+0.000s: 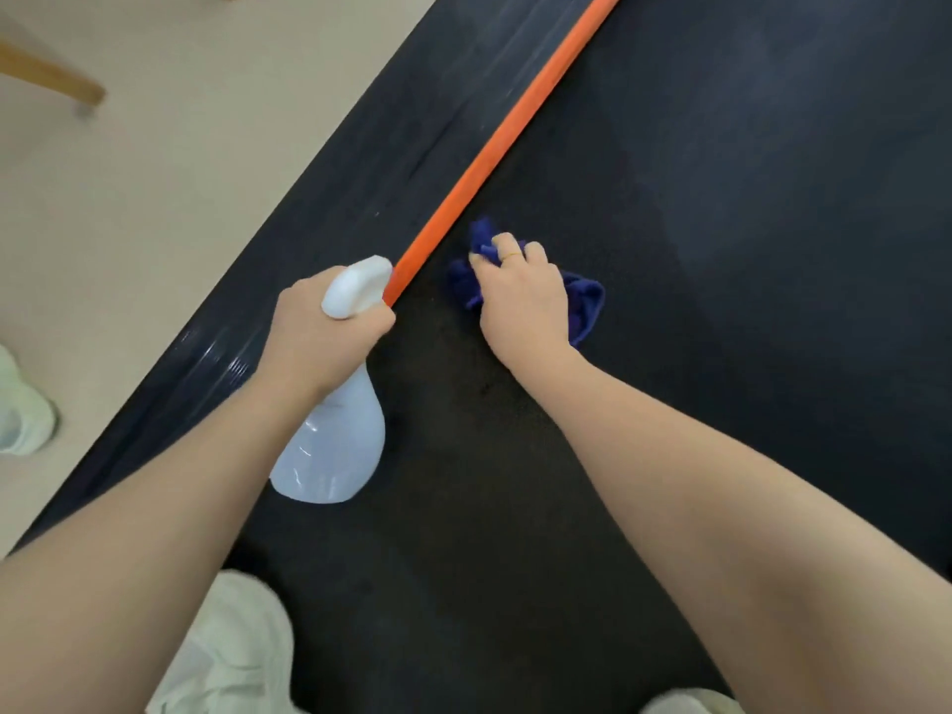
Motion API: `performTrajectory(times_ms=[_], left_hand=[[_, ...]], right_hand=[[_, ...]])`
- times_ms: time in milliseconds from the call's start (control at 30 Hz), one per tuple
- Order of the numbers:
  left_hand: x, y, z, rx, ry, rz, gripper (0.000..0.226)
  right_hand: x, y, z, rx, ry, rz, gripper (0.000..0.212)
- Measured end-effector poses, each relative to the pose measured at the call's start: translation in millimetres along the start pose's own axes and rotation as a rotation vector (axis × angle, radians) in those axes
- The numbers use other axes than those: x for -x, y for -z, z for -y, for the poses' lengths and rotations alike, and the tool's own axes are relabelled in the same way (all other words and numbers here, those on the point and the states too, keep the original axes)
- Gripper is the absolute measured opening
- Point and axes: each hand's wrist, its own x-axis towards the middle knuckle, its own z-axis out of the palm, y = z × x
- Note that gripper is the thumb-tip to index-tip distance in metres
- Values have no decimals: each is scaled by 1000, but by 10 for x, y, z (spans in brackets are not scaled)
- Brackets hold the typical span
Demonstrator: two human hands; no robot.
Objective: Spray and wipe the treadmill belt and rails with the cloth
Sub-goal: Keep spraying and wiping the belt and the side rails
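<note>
The black treadmill belt (721, 249) fills the right and middle of the view. An orange stripe (505, 141) runs diagonally between the belt and the dark side rail (360, 162). My left hand (319, 337) grips the neck of a white spray bottle (335, 440), its white head (358, 286) close to the lower end of the stripe. My right hand (520, 296) holds a bunched blue cloth (584, 301) against the belt just right of the stripe, fingers curled over it. A thin gold ring shows on one finger.
Beige floor (154, 172) lies left of the rail. A wooden furniture leg (56, 79) stands at the upper left. White shoes show at the left edge (20, 409), at the bottom (232, 657) and at the bottom right (685, 702).
</note>
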Motion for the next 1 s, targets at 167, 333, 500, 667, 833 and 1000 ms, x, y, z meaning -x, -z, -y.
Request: performTrajectory(times_ms=[167,333,500,667,833,1000], left_hand=[[-29,73,20,-10,3,-60,49],[-21,141,88,51,9,-59,48],[-64,343,92,113,88,-17,22],[-122,501,67,43,120,-26,16],[-214,667,50,166,-25,197,30],[-516,690,-115,329,-86,417,50]], right_hand=[[213,1,123,102,587,301,44],[37,97,198,-69,-1,193,39],[135,311,272,-524,-186,196,44],[6,540,187,-649,-427,76,43],[-81,605,293,-610,-402,52,45],[-350,604,468,-601,-491,-65,43]])
